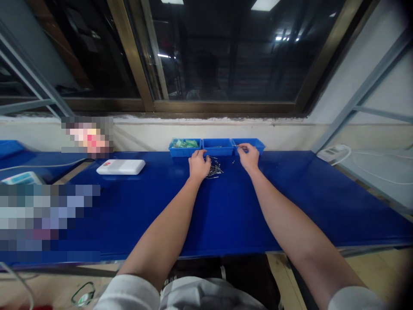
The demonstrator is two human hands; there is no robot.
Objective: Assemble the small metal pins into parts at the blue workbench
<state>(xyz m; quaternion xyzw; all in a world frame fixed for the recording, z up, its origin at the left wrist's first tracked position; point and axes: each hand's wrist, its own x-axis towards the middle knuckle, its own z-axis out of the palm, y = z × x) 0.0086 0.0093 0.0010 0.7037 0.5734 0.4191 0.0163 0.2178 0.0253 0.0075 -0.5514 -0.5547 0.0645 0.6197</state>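
Observation:
A loose pile of small, thin metal pins (214, 169) lies on the blue table. My left hand (199, 165) rests at the pile's left edge, its fingers bent and apart from the thumb, with nothing visible between them. At the front of the right blue bin (260, 147), my right hand (249, 157) is closed in a pinch on a thin metal pin (236, 145). To its left stands the middle blue bin (217, 151), with a few thin pieces inside. Green-tinted plastic packets (185, 143) fill the left blue bin (184, 152).
A white oblong device (121, 167) lies left on the blue tabletop (222, 215). One tiny piece (233, 162) sits apart from the pile. At the right back is a white power strip (332, 152) with a cable. Behind the bins are a wall and window; metal frame posts flank the table.

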